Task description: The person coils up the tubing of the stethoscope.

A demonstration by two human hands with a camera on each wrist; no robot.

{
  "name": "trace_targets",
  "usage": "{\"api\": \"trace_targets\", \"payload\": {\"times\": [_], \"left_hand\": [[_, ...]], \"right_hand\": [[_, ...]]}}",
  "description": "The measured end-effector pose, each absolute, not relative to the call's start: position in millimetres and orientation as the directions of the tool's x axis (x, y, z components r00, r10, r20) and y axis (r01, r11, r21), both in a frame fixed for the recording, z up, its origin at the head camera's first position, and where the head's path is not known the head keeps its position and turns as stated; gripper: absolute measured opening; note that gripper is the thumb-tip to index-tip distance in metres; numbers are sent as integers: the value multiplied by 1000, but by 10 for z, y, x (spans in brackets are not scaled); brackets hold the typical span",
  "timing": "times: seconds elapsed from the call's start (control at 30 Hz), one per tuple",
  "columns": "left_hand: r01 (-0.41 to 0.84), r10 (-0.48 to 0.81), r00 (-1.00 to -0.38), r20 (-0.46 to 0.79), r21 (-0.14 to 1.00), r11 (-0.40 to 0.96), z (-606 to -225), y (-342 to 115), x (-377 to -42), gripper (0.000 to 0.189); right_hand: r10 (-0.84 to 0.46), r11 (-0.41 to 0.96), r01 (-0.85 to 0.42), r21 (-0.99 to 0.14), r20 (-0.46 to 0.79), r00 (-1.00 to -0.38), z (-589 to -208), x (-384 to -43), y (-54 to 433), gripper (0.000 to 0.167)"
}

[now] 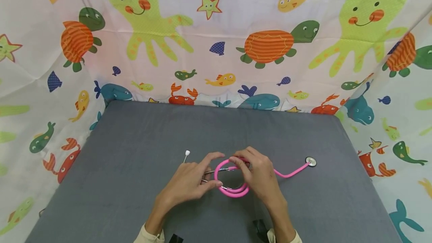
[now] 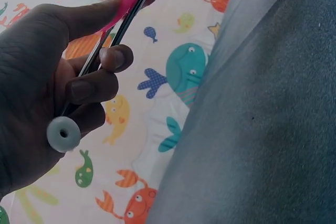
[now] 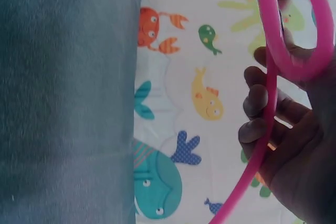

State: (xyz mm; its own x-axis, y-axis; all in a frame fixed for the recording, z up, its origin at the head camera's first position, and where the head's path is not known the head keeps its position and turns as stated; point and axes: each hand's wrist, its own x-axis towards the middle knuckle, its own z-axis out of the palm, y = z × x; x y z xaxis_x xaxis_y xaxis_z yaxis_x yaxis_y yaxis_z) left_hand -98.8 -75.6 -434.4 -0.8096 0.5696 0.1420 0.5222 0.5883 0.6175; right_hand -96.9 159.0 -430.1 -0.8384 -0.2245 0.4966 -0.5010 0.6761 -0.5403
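Note:
A pink stethoscope (image 1: 235,194) is held up between both hands, its tubing bent into a loop. My left hand (image 1: 189,181) grips the metal ear tubes (image 2: 137,3), fingers curled around them and thumb against the pink tubing. One white ear tip (image 2: 63,134) pokes out below that hand in the left wrist view. The right hand (image 1: 260,175) holds the coiled tubing at the loop's right side; in the right wrist view its fingers curl round the pink tube (image 3: 271,90). From there the tubing runs right to the round chest piece (image 1: 311,161).
A grey cloth-covered table (image 1: 152,130) lies under the hands. Behind and at both sides hangs a white curtain (image 1: 202,66) printed with sea animals. Dark straps (image 1: 260,230) show near the wrists, below cream sleeves (image 1: 148,235).

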Motion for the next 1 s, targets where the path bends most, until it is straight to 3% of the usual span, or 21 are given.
{"api": "trace_targets", "payload": {"times": [0.17,0.4,0.77,1.0], "left_hand": [[565,589,-784,194,616,549,-4370,-805,-984,56],[552,528,-821,219,539,636,-4386,-839,-983,54],[479,412,-878,245,495,725,-4463,-813,-967,57],[409,306,-909,284,459,789,-4503,-815,-973,59]], "right_hand": [[-184,740,-410,-534,426,-886,-4286,-913,1683,12],[-146,845,-305,-440,358,-922,-4285,-809,1753,14],[-233,911,-332,-245,358,-904,-4255,-555,1688,39],[-256,920,-334,-207,328,-909,-4259,-418,1610,48]]}}
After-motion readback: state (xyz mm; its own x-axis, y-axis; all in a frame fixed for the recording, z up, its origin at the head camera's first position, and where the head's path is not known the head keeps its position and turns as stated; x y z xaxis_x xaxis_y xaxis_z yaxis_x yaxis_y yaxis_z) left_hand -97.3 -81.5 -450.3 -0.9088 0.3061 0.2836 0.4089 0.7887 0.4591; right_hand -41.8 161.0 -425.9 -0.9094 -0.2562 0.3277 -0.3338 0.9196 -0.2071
